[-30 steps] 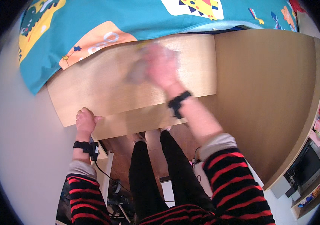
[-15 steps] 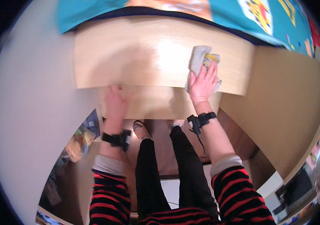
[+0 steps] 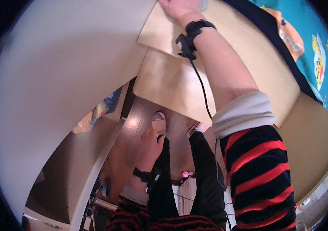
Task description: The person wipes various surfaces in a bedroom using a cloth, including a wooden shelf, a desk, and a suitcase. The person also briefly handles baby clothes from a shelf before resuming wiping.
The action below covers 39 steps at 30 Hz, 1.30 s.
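At the top edge: the person's bare right hand (image 3: 181, 8) reaches to the left end of a smooth, pale wooden upper board (image 3: 256, 52), partly cut off by the rim; whether its fingers grip or lie flat cannot be told.
Cloth: a light grey fabric cloth (image 3: 203, 4), only a small part in view, sits on the upper board against the right hand.
Right wrist: a black strap (image 3: 199, 27) carries a small black box, and a thin black cable (image 3: 202, 86) runs down from it.
Right arm: stretched across the boards, with a rolled light grey cuff (image 3: 245, 113) above a black-and-red striped sleeve (image 3: 260, 173).
Left hand: the bare left hand (image 3: 152, 148) hangs low before the dark trousers (image 3: 206, 161), well apart from the right one, fingers loosely bent and thumb apart from them.
Lower board: a second pale wooden board (image 3: 164, 77) with a rounded corner lies below the upper one, above the reddish-brown floor (image 3: 127, 154).
Left side: a broad, plain whitish panel (image 3: 67, 57) meets the ends of both boards.
Upper right: teal bedding (image 3: 306, 23) with cartoon prints borders the upper board, a dark band between.
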### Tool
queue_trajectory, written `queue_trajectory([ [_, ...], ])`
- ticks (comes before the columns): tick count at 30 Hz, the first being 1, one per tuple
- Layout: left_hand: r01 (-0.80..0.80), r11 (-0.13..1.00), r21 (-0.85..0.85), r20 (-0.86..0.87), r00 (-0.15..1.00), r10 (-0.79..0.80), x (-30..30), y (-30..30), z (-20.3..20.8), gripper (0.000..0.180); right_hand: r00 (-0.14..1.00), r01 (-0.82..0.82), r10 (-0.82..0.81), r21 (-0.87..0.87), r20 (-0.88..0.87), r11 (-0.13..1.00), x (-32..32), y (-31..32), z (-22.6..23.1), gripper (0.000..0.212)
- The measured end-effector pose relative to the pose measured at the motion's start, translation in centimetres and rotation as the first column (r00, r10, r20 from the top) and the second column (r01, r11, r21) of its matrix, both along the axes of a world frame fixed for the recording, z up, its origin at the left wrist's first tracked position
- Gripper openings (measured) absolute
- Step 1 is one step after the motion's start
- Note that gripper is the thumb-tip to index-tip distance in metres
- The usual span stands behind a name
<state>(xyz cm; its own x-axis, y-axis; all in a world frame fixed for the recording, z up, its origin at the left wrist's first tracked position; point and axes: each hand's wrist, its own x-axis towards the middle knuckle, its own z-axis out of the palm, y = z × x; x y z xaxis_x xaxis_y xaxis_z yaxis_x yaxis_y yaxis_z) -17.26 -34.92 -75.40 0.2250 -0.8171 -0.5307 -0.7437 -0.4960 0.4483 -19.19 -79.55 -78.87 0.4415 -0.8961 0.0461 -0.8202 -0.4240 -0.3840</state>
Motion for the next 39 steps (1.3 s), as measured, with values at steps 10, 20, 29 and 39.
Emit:
queue_trajectory([
  [10,-0.062,0.998,0.005,-0.078,0.995,0.062,4.3,3.6,0.0,0.019,0.940,-0.314,0.324,-0.096,0.109,0.945,2.5,23.0,-2.0,0.033],
  [20,-0.276,0.957,0.090,-0.406,0.867,0.289,0.2,8.3,-6.1,0.020,0.573,0.776,-0.819,0.337,-0.026,0.533,-38.7,38.3,-13.1,0.045],
  [29,-0.408,0.889,0.207,-0.485,0.746,0.455,-0.3,12.9,-11.2,0.021,0.719,0.617,-0.517,0.085,-0.464,0.783,-22.7,41.0,-21.9,0.094],
  [39,-0.524,0.841,0.134,-0.497,0.699,0.514,2.3,12.9,-11.0,0.022,0.950,0.294,-0.281,0.084,-0.136,0.952,6.2,34.7,-19.7,0.089],
])
